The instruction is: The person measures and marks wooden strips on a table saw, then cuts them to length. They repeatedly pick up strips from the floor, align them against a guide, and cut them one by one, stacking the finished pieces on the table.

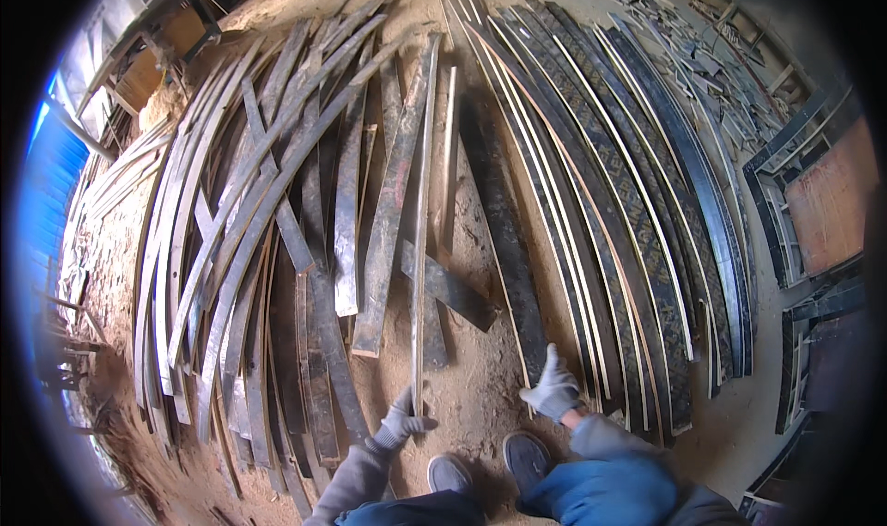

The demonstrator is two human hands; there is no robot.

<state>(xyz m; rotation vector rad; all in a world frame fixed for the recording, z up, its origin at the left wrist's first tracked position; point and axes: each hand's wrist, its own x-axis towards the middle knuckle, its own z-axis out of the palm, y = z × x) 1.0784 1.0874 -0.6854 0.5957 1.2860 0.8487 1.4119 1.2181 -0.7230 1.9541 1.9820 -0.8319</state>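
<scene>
My left hand (404, 422), in a pale work glove, is closed around the near end of a long narrow wooden strip (420, 276) stood on edge, which runs away from me. My right hand (553, 390), gloved too, is beside the near end of a wide dark board (508, 258). Its thumb and fingers are apart, and I see nothing held in it. A short dark plank (450, 287) lies crosswise by the strip. Just left of the strip is a wide scuffed plank (393, 221).
A crossed, untidy pile of planks (249, 202) spreads to the left. On the right, long dark boards (601, 175) lie side by side. Panelled frames (822, 202) stand at the far right; scrap pieces (730, 91) litter the back right. My shoes (528, 457) rest on dusty ground.
</scene>
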